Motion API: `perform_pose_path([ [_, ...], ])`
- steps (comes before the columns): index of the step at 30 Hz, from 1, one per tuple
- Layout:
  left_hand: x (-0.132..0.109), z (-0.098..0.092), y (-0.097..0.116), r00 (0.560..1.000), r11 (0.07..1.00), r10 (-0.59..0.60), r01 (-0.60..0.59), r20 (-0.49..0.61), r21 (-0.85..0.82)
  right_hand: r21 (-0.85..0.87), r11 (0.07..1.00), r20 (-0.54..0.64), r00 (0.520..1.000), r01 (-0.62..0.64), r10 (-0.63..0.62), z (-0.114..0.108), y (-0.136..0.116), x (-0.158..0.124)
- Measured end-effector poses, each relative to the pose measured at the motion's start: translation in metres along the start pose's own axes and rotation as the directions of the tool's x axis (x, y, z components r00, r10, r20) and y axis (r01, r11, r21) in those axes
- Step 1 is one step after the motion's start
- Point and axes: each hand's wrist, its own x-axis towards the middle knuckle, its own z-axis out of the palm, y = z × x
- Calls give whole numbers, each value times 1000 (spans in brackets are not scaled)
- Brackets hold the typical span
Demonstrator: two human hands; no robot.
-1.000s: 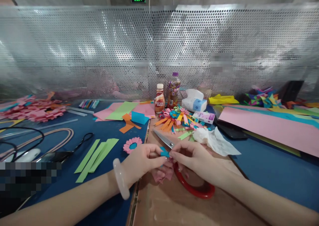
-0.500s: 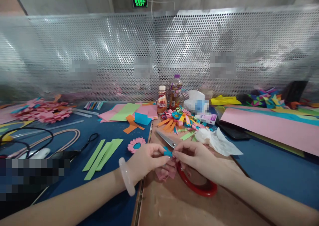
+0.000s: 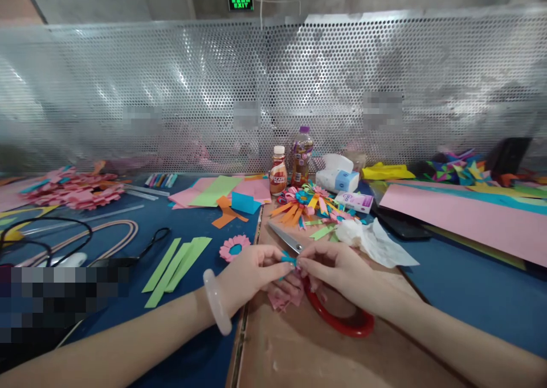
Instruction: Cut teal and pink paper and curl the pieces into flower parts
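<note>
Between my two hands is a small piece of blue paper (image 3: 288, 257). My left hand (image 3: 252, 271), with a pale bangle on the wrist, pinches its left side. The fingertips of my right hand (image 3: 337, 271) close on its right end. Pink paper pieces (image 3: 282, 299) show under my left fingers; whether they are held or lie on the table I cannot tell. Red-handled scissors (image 3: 337, 319) lie on the brown board (image 3: 299, 359), partly beneath my right hand, blades toward the back. A pink paper flower (image 3: 235, 248) with a blue centre rests left of my hands.
Green paper strips (image 3: 177, 271) lie on the blue table at left, near cables (image 3: 123, 231). Behind my hands are a pile of colourful paper strips (image 3: 305, 203), two bottles (image 3: 278, 174), a tissue pack (image 3: 337, 177) and crumpled tissue (image 3: 378, 242). Pink sheets (image 3: 461, 217) lie at right.
Both hands stay in nearly the same place, fingers still closed around the blue paper. The view has shifted very slightly.
</note>
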Motion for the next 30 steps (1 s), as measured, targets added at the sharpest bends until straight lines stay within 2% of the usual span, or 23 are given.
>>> perform_pose_path([
  [7, 0, -1, -2, 1000, 1000, 10, -10, -3, -4, 29, 999, 3, 1000, -17, 17, 0, 1, 0],
  [15, -1, 3, 4, 1000, 1000, -8, 9, -23, 14, -50, 999, -5, 1000, -2, 2, 0, 0, 0],
  [30, 0, 0, 0, 999, 999, -27, 27, -18, -36, -13, 999, 34, 999, -36, 37, -1, 0, 0],
])
